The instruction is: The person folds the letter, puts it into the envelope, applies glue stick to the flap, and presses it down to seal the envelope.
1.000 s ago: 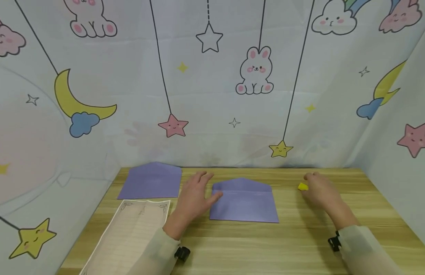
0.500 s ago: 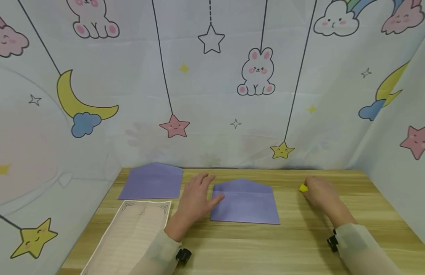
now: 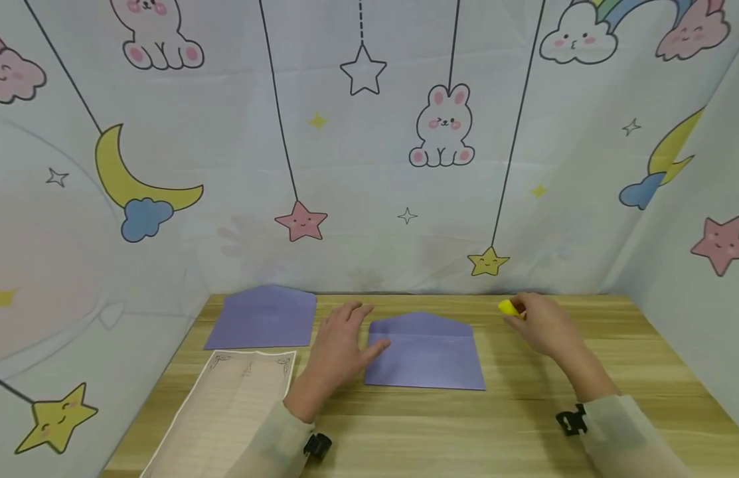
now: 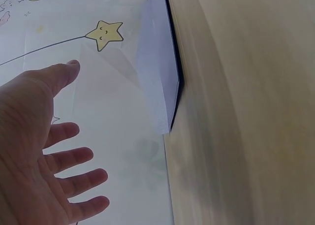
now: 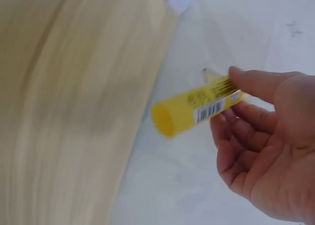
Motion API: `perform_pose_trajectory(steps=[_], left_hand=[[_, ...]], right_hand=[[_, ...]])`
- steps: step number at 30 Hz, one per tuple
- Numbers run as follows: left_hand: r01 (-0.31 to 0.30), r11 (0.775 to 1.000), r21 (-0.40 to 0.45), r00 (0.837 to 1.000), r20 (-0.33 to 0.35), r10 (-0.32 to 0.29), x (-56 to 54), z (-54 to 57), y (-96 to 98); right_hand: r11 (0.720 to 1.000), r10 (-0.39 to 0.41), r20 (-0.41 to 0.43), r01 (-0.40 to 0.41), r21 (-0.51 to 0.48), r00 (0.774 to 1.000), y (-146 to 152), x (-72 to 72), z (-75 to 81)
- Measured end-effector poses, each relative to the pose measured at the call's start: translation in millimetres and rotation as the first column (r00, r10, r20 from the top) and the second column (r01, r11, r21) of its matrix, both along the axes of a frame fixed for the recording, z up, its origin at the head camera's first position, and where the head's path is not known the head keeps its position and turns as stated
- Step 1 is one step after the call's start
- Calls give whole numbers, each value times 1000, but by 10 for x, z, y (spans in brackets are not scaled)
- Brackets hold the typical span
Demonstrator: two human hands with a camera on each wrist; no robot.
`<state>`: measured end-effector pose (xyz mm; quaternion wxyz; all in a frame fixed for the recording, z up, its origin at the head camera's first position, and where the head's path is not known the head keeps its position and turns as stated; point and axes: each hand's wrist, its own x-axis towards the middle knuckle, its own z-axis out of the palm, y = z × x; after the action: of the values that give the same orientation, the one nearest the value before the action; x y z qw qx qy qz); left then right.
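Observation:
My right hand (image 3: pixel 547 326) pinches a yellow glue stick (image 3: pixel 509 308) between thumb and fingers, above the right side of the table. In the right wrist view the tube (image 5: pixel 184 112) points away from the hand, with a barcode on its label. My left hand (image 3: pixel 338 346) is spread with its thumb overlapping the left edge of a purple envelope (image 3: pixel 429 362), whose flap is unfolded toward the back. Nothing lies in the left fingers (image 4: pixel 83 183) in the left wrist view, where the envelope (image 4: pixel 160 72) shows almost edge-on.
Another purple envelope (image 3: pixel 267 322) lies at the back left of the wooden table (image 3: pixel 441 438). In front of it is a sheet of lined letter paper (image 3: pixel 238 405) with corner ornaments, partly hidden by the left sleeve (image 3: pixel 273 441). A printed curtain (image 3: pixel 369 166) closes off the back and sides.
My right hand has taken hold of the glue stick, raised it and brought it slightly left, turning it. My left hand stays in the same place by the envelope.

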<state>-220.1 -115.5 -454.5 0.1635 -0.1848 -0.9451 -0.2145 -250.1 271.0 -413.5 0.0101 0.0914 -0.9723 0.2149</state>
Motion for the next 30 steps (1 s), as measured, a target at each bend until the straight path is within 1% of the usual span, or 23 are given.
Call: perform_pose_trajectory(steps=[4,6,9,12,16,19,23,26,30], left_hand=[[14,1000,-1,1000,-1,-14,12,38,21],[22,1000,1,1000,-9,-22,19,68,39],[35,999,-4,999,-22,-35,27,114,78],[56,998,6,998,-23,-56,26,143,134],[80,996,41,997,-3,-80,32,166,226],[107,993,56,994,-16,-107,38,174,306],[156,986,66,987,-49,-153,52,176,414],[180,981,68,982,-60,-177,75,163,485],[196,979,61,979,-68,-191,105,125,550]], right_hand=[[990,5,-2,-5,-141,1000,-161,44,65],[977,8,-11,-10,-213,1000,-234,57,73],[948,4,-27,-13,-318,1000,-342,74,57],[904,13,-27,-23,-426,1000,-456,83,17],[847,36,-27,-45,-530,999,-620,100,-51],[804,56,-21,-57,-592,998,-737,127,-103],[715,104,4,-72,-695,995,-878,170,-168],[650,139,23,-73,-757,990,-971,201,-206],[590,171,58,-55,-805,983,-1064,250,-231]])
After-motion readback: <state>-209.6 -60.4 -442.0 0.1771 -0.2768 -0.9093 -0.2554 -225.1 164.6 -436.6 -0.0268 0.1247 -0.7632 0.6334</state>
